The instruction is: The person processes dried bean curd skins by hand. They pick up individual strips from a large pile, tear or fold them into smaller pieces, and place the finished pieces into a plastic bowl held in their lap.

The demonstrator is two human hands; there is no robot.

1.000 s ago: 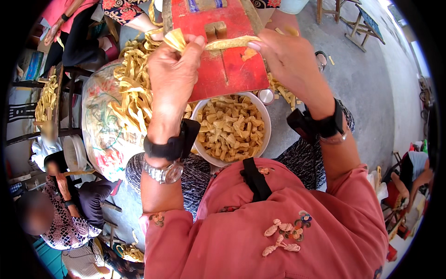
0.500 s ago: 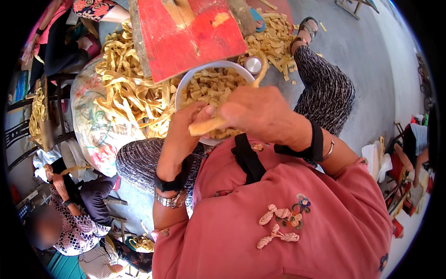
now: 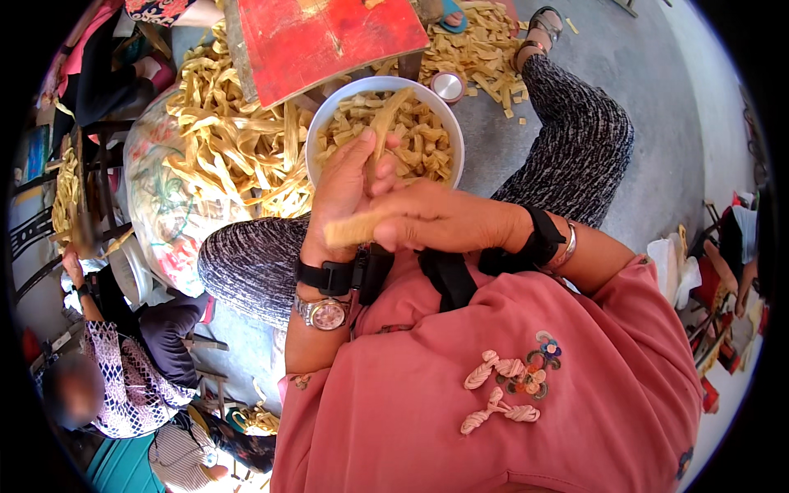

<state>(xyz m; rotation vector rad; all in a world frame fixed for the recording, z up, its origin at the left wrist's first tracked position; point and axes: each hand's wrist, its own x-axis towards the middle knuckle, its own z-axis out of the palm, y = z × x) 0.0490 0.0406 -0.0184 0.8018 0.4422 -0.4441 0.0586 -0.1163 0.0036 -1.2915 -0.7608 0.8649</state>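
My left hand (image 3: pixel 349 177) is closed around a pliable yellow-tan strip (image 3: pixel 388 122), which pokes up past the fingers over the bowl. My right hand (image 3: pixel 452 215), a little blurred, lies across it just below. Between its thumb and fingers it grips a yellow strip end (image 3: pixel 352 229) that points left over my left wrist. Whether both ends belong to one strip is hidden by the hands. Just beyond them a white bowl (image 3: pixel 458 135) holds many short cut yellow pieces (image 3: pixel 427 148).
A red wooden board (image 3: pixel 337 41) stands beyond the bowl, a silver-lidded round container (image 3: pixel 448 86) beside it. Long yellow strips (image 3: pixel 238 140) heap on a plastic sheet (image 3: pixel 156 197) at left. Cut pieces (image 3: pixel 485 49) cover the floor ahead. Another person (image 3: pixel 131 370) sits at lower left.
My right hand has moved down and left, closer to my left wrist. The strip's upper end, earlier above my right hand, now rises from my left. The bowl shows higher in view.
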